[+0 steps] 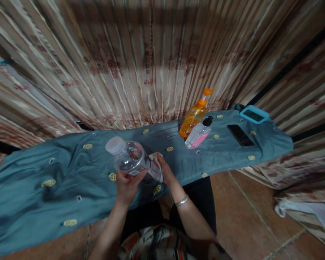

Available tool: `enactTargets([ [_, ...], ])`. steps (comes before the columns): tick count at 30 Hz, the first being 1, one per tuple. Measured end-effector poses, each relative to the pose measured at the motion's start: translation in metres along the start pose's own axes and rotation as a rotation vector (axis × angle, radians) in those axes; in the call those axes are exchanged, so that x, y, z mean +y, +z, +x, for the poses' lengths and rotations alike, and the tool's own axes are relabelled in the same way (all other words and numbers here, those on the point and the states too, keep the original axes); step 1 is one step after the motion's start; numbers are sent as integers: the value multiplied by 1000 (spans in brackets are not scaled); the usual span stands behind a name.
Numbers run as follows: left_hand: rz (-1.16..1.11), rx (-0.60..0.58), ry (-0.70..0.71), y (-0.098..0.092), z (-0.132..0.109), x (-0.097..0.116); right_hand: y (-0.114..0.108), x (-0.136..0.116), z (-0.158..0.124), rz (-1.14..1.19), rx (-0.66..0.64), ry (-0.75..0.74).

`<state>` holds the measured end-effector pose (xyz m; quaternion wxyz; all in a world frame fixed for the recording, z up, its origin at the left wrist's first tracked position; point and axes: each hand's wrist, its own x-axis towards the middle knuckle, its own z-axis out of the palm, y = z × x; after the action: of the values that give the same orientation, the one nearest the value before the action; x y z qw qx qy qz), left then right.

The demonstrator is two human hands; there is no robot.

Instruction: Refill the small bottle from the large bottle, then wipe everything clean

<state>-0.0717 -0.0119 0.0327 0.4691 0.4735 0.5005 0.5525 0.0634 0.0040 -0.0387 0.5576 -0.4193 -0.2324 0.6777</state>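
Note:
A clear plastic bottle point(130, 156) with a white cap is tilted above the cloth-covered surface, its cap toward the upper left. My left hand point(126, 186) is closed around its near side, thumb lying along the label area. At the bottle's base, my right hand point(166, 170) presses a thin white cloth or tissue point(155, 159) with an orange mark against the plastic. Some of the right fingers are hidden behind the bottle and the cloth. A silver bracelet point(182, 200) circles my right wrist.
An orange pump bottle point(193, 118) stands behind a clear bottle with black cap and pink label point(198, 134). Farther right lie a dark phone point(240, 135) and a blue-framed device point(254, 114). The teal pineapple-print cloth point(97, 169) covers the long surface; a striped curtain point(135, 72) hangs behind.

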Motion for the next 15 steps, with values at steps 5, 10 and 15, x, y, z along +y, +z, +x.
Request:
enactTargets([
  [5,5,-8,36,5,-1,9,16,6,-12,372,-114,89],
  [10,25,21,105,11,-2,9,35,13,-23,511,-136,102],
  [15,149,38,147,8,0,7,42,18,-24,497,-22,6],
])
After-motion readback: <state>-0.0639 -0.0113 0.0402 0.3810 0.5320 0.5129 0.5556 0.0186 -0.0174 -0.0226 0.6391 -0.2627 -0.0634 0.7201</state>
